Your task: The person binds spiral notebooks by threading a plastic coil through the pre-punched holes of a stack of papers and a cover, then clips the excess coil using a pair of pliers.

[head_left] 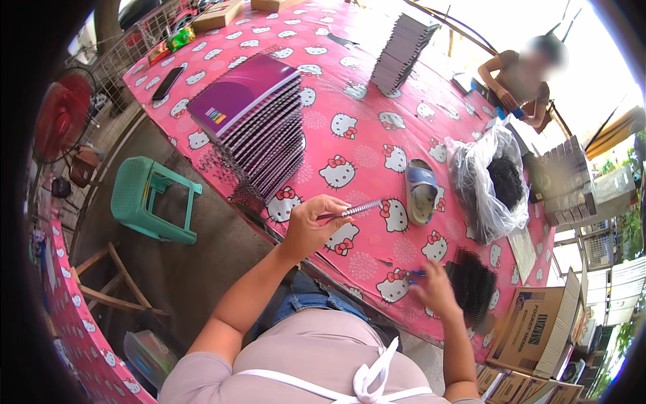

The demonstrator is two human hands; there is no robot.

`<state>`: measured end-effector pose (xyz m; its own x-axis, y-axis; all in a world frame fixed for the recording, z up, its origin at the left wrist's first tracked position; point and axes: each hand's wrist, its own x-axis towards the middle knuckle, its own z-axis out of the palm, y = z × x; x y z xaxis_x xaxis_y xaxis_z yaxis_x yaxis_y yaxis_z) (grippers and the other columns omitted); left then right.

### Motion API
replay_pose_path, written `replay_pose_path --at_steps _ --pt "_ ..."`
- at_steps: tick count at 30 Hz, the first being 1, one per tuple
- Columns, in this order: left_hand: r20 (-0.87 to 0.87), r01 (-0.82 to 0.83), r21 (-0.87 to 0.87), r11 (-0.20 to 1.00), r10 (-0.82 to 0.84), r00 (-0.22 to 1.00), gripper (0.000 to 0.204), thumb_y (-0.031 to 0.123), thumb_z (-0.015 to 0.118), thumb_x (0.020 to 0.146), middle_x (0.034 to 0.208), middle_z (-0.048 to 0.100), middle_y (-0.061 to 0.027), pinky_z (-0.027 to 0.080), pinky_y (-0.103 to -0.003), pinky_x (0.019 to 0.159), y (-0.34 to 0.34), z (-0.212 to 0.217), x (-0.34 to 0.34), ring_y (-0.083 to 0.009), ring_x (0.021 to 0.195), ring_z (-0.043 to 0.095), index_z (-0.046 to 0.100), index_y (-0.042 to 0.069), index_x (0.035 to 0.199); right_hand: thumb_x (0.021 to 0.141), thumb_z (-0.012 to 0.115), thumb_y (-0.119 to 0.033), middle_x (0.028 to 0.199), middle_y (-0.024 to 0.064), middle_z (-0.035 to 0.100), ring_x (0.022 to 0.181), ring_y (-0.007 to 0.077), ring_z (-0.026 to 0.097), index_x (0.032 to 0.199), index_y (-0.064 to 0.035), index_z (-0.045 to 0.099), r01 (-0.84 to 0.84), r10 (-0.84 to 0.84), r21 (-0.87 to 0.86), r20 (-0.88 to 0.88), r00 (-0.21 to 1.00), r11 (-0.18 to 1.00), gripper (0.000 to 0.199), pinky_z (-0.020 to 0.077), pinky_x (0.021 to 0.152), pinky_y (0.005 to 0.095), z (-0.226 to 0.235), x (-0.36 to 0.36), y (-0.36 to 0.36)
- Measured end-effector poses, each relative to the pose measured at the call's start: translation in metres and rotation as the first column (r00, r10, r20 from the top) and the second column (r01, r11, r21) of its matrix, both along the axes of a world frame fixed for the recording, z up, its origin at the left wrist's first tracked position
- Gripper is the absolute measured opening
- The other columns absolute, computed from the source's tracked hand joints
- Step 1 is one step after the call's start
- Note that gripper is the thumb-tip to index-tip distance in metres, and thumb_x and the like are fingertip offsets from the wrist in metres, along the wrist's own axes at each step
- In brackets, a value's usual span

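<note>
My left hand (311,227) is closed on a thin spiral notebook (363,208), seen nearly edge-on with its coil pointing right, above the pink table's near edge. My right hand (436,291), slightly blurred, has its thumb and fingers around a small blue-handled tool (416,273); the tool's kind is hard to make out. Just right of that hand lies a pile of black spiral binding coils (473,286). A blue and grey slipper (421,192) rests on the table beyond both hands.
A tall stack of purple spiral notebooks (245,94) stands left, another notebook stack (402,54) farther back. A plastic bag (464,168) holds black coils. A carton (531,330) sits right, a green stool (145,195) left. Another person (528,77) works across the table.
</note>
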<state>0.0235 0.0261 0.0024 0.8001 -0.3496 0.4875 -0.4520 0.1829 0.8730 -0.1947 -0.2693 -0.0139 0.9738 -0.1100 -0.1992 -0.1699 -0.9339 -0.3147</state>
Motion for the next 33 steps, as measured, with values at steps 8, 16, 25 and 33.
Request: replay_pose_path --at_steps 8,16,25,33 --pt "0.233 -0.04 0.05 0.998 0.027 0.972 0.021 -0.008 0.072 0.075 0.094 0.067 -0.0155 0.056 -0.029 0.073 -0.022 0.024 -0.011 -0.0195 0.087 0.067 0.062 -0.001 0.091 0.082 0.069 -0.02 0.107 0.0184 0.057 0.1 0.0344 0.055 0.119 0.0019 0.054 0.102 -0.19 0.26 0.341 0.921 0.96 0.046 0.0439 0.087 0.0433 0.038 0.028 0.072" --pt "0.284 -0.03 0.035 0.999 0.019 0.959 0.023 -0.009 0.07 0.072 0.093 0.068 -0.014 0.054 -0.032 0.07 -0.027 0.033 -0.016 -0.0241 0.083 0.067 0.062 0.002 0.09 0.083 0.068 -0.017 0.1 0.0159 0.06 0.088 0.0286 0.058 0.111 0.0018 0.057 -0.026 -0.125 0.246 0.577 0.807 0.969 0.036 0.0468 0.078 0.0395 0.104 0.077 0.135" --pt "0.397 0.013 0.017 1.0 -0.018 0.918 0.023 -0.009 0.07 0.073 0.092 0.067 -0.0138 0.054 -0.033 0.07 -0.016 0.021 -0.006 -0.0268 0.082 0.066 0.062 0.002 0.092 0.09 0.062 -0.025 0.095 0.0119 0.065 0.08 0.0212 0.063 0.108 0.0016 0.059 0.304 -0.306 0.935 -0.241 0.921 0.18 0.032 0.0514 0.068 0.0325 0.054 0.067 0.113" --pt "0.425 -0.054 0.232 0.971 -0.051 0.904 0.022 -0.001 0.076 0.069 0.086 0.068 -0.0112 0.052 -0.033 0.066 0.013 0.047 0.004 -0.0235 0.075 0.064 0.067 0.001 0.089 0.069 0.077 -0.015 0.121 0.0152 0.055 0.111 0.0373 0.048 0.122 -0.0062 0.056 0.087 -0.12 0.084 0.615 0.779 0.993 0.057 0.0354 0.099 0.0458 0.056 0.069 0.117"
